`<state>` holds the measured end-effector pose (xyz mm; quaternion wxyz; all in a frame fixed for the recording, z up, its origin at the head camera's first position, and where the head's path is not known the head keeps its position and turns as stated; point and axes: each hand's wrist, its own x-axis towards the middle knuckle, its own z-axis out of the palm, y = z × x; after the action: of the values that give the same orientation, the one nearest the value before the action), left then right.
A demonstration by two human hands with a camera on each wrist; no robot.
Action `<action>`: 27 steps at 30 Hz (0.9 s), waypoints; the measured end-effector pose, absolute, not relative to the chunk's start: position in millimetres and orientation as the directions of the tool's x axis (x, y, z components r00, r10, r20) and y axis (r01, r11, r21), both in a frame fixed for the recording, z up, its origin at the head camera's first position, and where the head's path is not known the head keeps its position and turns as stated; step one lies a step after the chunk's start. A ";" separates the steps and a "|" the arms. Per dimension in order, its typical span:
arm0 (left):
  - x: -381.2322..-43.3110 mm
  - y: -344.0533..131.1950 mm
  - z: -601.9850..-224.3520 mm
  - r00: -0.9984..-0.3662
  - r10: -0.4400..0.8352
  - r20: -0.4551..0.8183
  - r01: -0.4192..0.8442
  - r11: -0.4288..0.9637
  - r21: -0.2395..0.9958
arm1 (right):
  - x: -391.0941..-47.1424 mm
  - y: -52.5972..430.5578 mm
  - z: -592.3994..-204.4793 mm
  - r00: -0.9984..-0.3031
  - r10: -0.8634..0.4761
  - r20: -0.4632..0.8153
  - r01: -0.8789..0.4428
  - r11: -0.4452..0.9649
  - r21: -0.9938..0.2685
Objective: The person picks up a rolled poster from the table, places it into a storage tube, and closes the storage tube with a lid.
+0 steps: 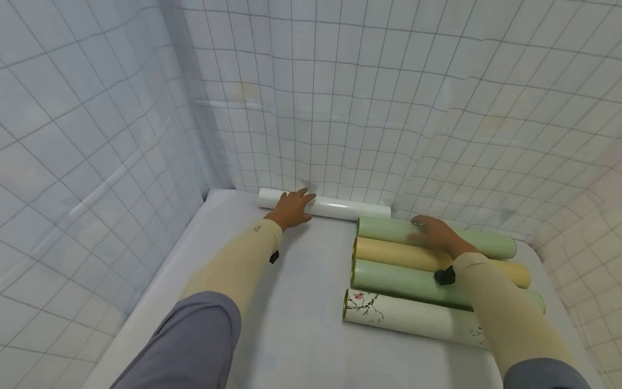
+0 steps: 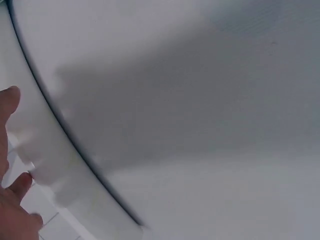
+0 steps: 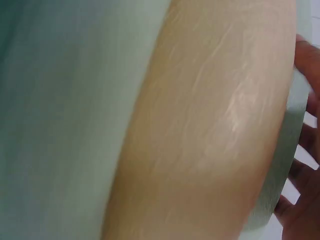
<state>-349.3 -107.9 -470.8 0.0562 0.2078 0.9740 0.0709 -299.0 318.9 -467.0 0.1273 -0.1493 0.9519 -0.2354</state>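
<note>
A white glossy roll (image 1: 340, 208) lies along the back of the white surface. My left hand (image 1: 291, 209) is over its left part with fingers spread, thumb on the near side; in the left wrist view the fingertips (image 2: 22, 182) reach past the roll's far edge. To the right, my right hand (image 1: 434, 235) spans the farthest green wallpaper roll (image 1: 384, 229), its fingers (image 3: 307, 137) curled along the far side. Beside that roll lie a yellow roll (image 1: 389, 253), a second green roll (image 1: 393, 275) and a white roll with blossom branches (image 1: 413, 316).
Behind the rolls rises a white grid-lined sheet (image 1: 330, 97), which also covers the left and right sides. The white work surface (image 1: 306, 302) extends between the left arm and the coloured rolls.
</note>
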 end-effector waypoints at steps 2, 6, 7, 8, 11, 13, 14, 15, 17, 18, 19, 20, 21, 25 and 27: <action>-348.0 -102.0 -469.1 -0.911 0.392 -0.126 0.380 0.918 0.111 | -299.2 316.1 -466.8 -0.922 -0.342 -0.180 -0.222 0.851 -0.476; -345.3 -96.7 -474.0 -0.926 0.350 -0.140 0.346 0.937 0.052 | -300.7 311.7 -467.4 -0.920 -0.344 -0.187 -0.224 0.853 -0.471; -345.9 -96.8 -477.1 -0.931 0.343 -0.128 0.339 0.939 0.053 | -301.6 311.0 -468.3 -0.917 -0.352 -0.188 -0.233 0.855 -0.464; -346.5 -97.2 -480.2 -0.935 0.336 -0.115 0.331 0.942 0.061 | -302.9 310.5 -469.6 -0.914 -0.355 -0.196 -0.236 0.858 -0.456; -350.9 -101.1 -489.7 -0.942 0.329 -0.064 0.321 0.941 0.111 | -307.0 310.6 -473.4 -0.903 -0.369 -0.219 -0.255 0.871 -0.419; -353.6 -106.2 -495.1 -0.942 0.332 -0.051 0.323 0.937 0.132 | -309.7 311.3 -475.5 -0.896 -0.376 -0.238 -0.265 0.881 -0.392; -354.2 -109.4 -496.4 -0.942 0.334 -0.045 0.325 0.935 0.142 | -310.9 311.8 -476.3 -0.893 -0.375 -0.248 -0.266 0.886 -0.380; -354.5 -112.5 -496.5 -0.941 0.336 -0.042 0.326 0.933 0.152 | -312.2 312.3 -476.5 -0.890 -0.380 -0.251 -0.275 0.888 -0.369; -354.1 -120.3 -493.3 -0.941 0.334 -0.045 0.322 0.930 0.175 | -315.2 312.6 -475.4 -0.889 -0.383 -0.252 -0.282 0.891 -0.356; -352.8 -124.5 -490.4 -0.943 0.329 -0.050 0.315 0.931 0.186 | -316.8 312.3 -474.6 -0.887 -0.386 -0.252 -0.290 0.892 -0.347; -351.5 -129.3 -487.6 -0.945 0.323 -0.055 0.307 0.932 0.193 | -318.4 312.3 -474.2 -0.887 -0.386 -0.254 -0.292 0.895 -0.338; -349.9 -134.5 -484.7 -0.946 0.318 -0.058 0.301 0.932 0.203 | -319.8 312.1 -473.7 -0.886 -0.388 -0.255 -0.297 0.896 -0.331; -347.9 -140.2 -482.0 -0.947 0.314 -0.063 0.295 0.932 0.210 | -321.0 311.6 -473.6 -0.884 -0.388 -0.259 -0.299 0.897 -0.325; -338.4 -163.4 -477.3 -0.948 0.306 -0.087 0.280 0.933 0.226 | -322.1 309.8 -476.1 -0.877 -0.375 -0.302 -0.272 0.904 -0.331; -333.1 -172.4 -476.0 -0.945 0.312 -0.094 0.284 0.931 0.231 | -321.2 307.7 -478.1 -0.870 -0.383 -0.309 -0.265 0.894 -0.362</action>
<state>-333.1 -172.4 -476.0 0.0647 0.1519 0.9804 0.1077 -321.2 307.7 -478.1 0.1897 -0.1699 0.9544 -0.1558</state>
